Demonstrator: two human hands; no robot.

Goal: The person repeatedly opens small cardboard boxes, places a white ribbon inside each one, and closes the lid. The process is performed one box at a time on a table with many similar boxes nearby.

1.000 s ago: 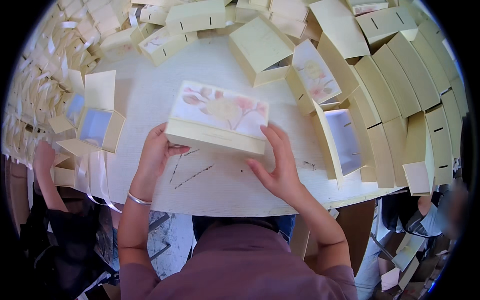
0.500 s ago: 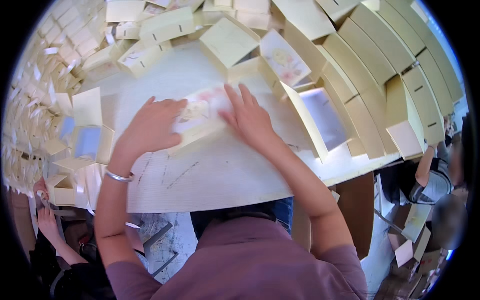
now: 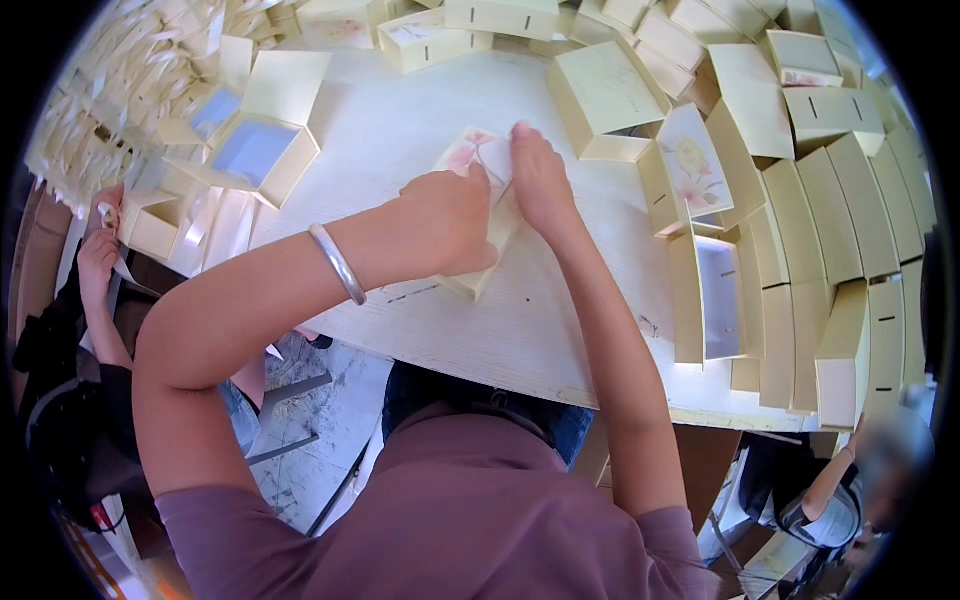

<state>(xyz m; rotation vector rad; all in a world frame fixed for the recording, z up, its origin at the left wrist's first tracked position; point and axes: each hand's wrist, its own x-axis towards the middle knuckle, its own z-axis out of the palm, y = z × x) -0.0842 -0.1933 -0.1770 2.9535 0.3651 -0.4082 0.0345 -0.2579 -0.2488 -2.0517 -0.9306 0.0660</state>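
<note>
A narrow cream box (image 3: 463,152) with a pink flower print on its top lies tilted on the white table in front of me. Across its left side and top lies my left hand (image 3: 450,215), its index finger pressed on the printed face, the thumb by the near end, the other fingers curled. My right hand (image 3: 541,182) wraps the box's far right edge, fingers close together. A white patch, perhaps paper or ribbon, shows between the two hands; I cannot make out which. Much of the box is hidden under my hands.
Open cream boxes (image 3: 262,150) with pale blue insides stand at the left, beside piled white ribbons (image 3: 150,80). At the right are an open box (image 3: 722,295), a flower-printed box (image 3: 695,165) and stacked boxes (image 3: 835,215). Another person's hands (image 3: 100,255) work at the left edge.
The view has turned, so the table's things sit differently. My hands have come closer together on the box, and the box now points more away from me. The left index finger now presses its top.
</note>
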